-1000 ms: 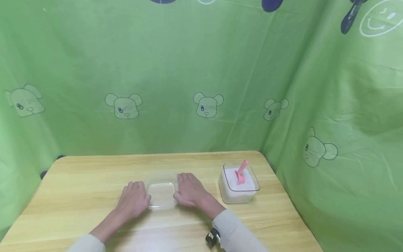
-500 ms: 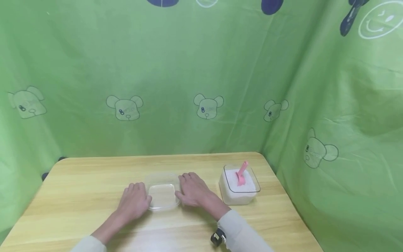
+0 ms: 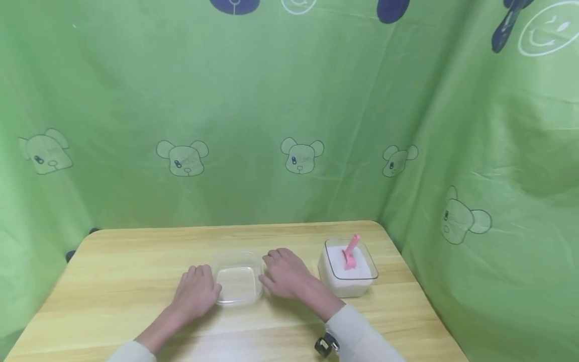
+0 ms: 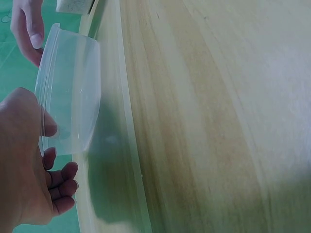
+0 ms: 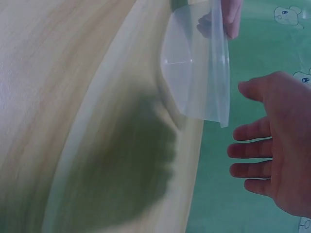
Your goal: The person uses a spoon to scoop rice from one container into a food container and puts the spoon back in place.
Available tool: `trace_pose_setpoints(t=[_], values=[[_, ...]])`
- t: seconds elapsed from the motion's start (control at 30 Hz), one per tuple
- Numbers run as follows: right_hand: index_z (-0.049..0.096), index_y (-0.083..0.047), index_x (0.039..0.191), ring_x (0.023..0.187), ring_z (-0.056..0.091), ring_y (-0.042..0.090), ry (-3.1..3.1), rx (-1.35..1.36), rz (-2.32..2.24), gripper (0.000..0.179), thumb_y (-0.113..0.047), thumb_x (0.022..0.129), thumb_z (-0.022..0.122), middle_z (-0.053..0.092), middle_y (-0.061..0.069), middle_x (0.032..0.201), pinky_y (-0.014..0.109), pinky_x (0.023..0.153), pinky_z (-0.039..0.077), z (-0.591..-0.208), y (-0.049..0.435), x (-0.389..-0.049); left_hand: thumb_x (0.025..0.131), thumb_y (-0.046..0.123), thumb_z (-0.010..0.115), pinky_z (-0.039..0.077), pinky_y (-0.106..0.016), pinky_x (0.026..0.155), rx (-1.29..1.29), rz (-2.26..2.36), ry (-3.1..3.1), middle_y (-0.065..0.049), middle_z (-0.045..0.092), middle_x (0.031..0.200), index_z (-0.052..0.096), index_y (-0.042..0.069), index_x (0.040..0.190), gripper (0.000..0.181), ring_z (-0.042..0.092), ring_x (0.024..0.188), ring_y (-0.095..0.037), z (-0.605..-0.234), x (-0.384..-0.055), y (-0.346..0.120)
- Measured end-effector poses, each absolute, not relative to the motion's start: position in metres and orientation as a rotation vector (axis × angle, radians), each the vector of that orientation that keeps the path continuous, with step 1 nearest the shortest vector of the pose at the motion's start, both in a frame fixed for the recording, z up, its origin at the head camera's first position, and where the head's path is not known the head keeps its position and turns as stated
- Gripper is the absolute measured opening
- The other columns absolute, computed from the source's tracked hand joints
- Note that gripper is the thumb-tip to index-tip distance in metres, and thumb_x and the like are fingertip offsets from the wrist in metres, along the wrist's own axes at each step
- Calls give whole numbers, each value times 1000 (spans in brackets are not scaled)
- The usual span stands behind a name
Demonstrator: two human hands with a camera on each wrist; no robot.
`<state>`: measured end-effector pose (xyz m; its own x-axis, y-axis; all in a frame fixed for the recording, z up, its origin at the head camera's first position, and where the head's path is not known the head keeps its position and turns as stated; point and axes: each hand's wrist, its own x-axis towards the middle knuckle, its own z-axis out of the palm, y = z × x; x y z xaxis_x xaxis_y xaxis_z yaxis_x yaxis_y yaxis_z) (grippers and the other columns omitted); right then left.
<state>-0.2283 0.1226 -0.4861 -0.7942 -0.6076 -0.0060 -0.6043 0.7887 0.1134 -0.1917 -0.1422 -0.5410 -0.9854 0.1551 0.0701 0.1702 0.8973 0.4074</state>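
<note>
A clear, shallow plastic container (image 3: 237, 285) stands on the table between my hands, with nothing visible inside it. My left hand (image 3: 199, 291) is at its left rim. In the left wrist view, the thumb tip shows through the clear wall while the other fingers (image 4: 63, 189) curl outside, so the rim is pinched. My right hand (image 3: 285, 274) hovers just off the right side. From the right wrist, a gap shows between its loosely bent fingers (image 5: 250, 148) and the container rim (image 5: 223, 63). Nothing is in that hand.
To the right stands a square clear tub (image 3: 346, 286) full of white grains, with a pink scoop (image 3: 350, 256) stuck in it, handle up. A wooden table (image 3: 135, 251) bears everything. Green curtains (image 3: 253, 90) hang behind and on both sides.
My right hand has let go of the container's right rim and drawn a little to the right. The left hand stays at the left rim. The head view has shifted slightly.
</note>
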Motion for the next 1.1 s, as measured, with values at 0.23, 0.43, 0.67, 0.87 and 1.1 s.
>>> trace_pose_setpoints(t=[0.23, 0.43, 0.67, 0.87, 1.1], values=[[55, -3, 146, 142, 52, 32, -2922, 989, -169, 60, -48, 106, 46, 58, 16, 149, 46, 124, 36, -471, 126, -224, 95, 23, 57, 29, -34, 71, -256, -667, -3028, -4, 44, 79, 46, 11, 83, 20, 36, 77, -22, -539, -192, -142], [56, -4, 144, 140, 54, 33, -2890, 987, -225, 59, -47, 105, 50, 59, 16, 147, 46, 122, 38, -459, 131, -225, 96, 23, 57, 29, -34, 72, -254, -675, -3034, -4, 44, 79, 46, 12, 83, 20, 36, 77, -22, -540, -192, -142], [57, -6, 144, 139, 54, 34, -2880, 960, -224, 57, -46, 103, 53, 60, 15, 146, 47, 122, 38, -451, 141, -226, 96, 23, 56, 29, -34, 71, -254, -677, -3035, -4, 44, 79, 46, 12, 84, 20, 36, 77, -22, -541, -192, -142], [60, -5, 140, 134, 57, 34, -2849, 950, -194, 54, -43, 102, 58, 63, 16, 141, 47, 120, 41, -446, 151, -225, 96, 22, 56, 29, -34, 71, -252, -681, -3024, -4, 44, 79, 46, 11, 83, 20, 36, 77, -22, -541, -192, -141], [62, -3, 137, 130, 60, 34, -2821, 960, -184, 49, -36, 100, 60, 66, 16, 136, 48, 117, 44, -441, 161, -225, 96, 21, 55, 29, -34, 71, -237, -685, -3029, -4, 44, 79, 46, 11, 83, 19, 37, 77, -22, -541, -191, -141]])
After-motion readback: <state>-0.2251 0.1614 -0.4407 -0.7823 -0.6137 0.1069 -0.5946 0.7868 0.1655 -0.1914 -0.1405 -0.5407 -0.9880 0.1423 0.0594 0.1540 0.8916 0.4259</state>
